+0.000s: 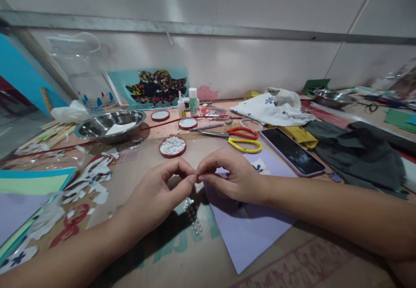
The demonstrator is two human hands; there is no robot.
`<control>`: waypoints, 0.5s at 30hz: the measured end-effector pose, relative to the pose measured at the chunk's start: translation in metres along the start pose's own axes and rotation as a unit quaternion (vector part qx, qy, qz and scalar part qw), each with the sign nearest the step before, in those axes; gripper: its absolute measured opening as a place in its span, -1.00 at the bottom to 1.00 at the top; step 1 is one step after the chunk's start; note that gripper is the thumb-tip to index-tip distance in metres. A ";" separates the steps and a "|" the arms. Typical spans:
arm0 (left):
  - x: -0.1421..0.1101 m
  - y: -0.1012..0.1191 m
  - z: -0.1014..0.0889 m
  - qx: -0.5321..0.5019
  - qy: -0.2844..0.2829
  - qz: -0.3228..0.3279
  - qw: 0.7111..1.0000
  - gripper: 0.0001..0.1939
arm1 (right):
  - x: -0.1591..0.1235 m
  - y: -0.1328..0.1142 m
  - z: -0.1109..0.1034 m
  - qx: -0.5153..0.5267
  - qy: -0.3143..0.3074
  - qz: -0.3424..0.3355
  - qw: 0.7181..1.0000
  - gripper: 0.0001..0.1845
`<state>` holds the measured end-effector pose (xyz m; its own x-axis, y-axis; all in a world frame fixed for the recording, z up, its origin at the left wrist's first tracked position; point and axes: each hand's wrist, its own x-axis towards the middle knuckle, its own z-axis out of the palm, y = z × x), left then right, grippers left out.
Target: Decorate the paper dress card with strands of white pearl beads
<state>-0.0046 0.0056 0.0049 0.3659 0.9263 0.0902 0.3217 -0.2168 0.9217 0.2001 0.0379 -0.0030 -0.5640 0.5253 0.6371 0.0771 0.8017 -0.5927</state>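
Note:
My left hand (165,192) and my right hand (234,177) meet fingertip to fingertip above the work surface, each in a pinch. What lies between the fingertips is too small to make out. A thin pale stick (221,148) shows just beyond my right knuckles; whether that hand holds it I cannot tell. Beneath my right hand lies a sheet of purple paper (247,240) with white, blue-flowered cloth pieces (260,165) on it, partly hidden. A small strip of pearl-like beads (194,218) lies below my left fingers. Past my hands sits a red-rimmed lid of white beads (173,146).
Scissors with red and yellow handles (240,138) and a phone (290,151) lie beyond my right hand. A steel bowl (110,125), glue bottles (193,101) and coloured sheets (26,205) stand or lie around. White cloth (273,106) and dark cloth (357,156) are at right.

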 end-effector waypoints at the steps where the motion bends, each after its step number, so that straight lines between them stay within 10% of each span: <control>1: 0.000 -0.001 0.000 -0.001 -0.001 0.002 1.000 -0.82 | 0.000 0.000 0.000 0.004 -0.002 -0.001 1.000 -0.97; 15: 0.002 -0.002 -0.001 0.060 0.013 0.017 0.998 -0.74 | -0.002 0.004 0.001 -0.016 -0.019 -0.005 1.000 -0.95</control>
<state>-0.0053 0.0085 0.0037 0.3563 0.9249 0.1323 0.4115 -0.2824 0.8666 0.2006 0.0400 -0.0069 -0.5958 0.5064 0.6234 0.0978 0.8161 -0.5695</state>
